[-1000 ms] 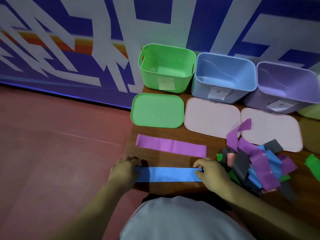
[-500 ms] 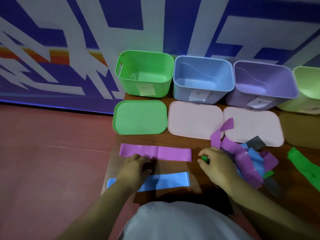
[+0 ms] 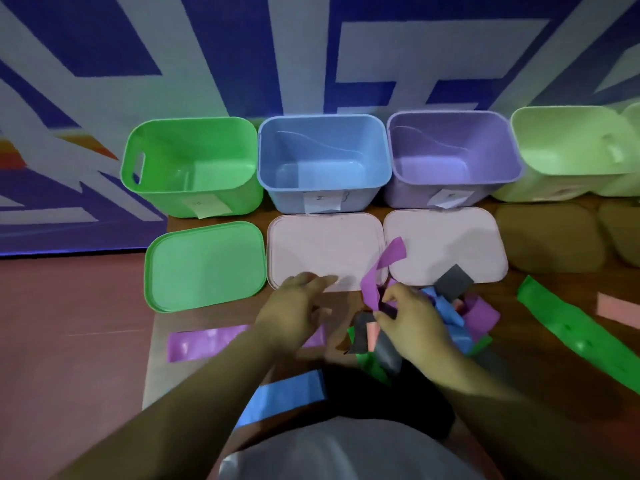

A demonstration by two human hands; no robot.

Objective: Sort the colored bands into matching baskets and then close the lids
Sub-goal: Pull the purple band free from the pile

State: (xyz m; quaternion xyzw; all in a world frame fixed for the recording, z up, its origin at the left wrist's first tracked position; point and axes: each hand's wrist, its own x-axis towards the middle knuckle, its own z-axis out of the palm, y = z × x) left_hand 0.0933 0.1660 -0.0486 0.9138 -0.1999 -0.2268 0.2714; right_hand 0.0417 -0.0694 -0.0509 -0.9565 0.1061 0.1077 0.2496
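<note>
Fingertips of the right hand pinch a curling purple band atop the pile of bands; the left hand hovers at its nine o'clock, fingers loosely spread over a pink lid. The purple basket stands open at twelve o'clock.

Baskets sit in a row along the far edge of the bench, lids lined up right in front of them. The band pile is just before the lids, with two flat bands toward the near-left corner.
</note>
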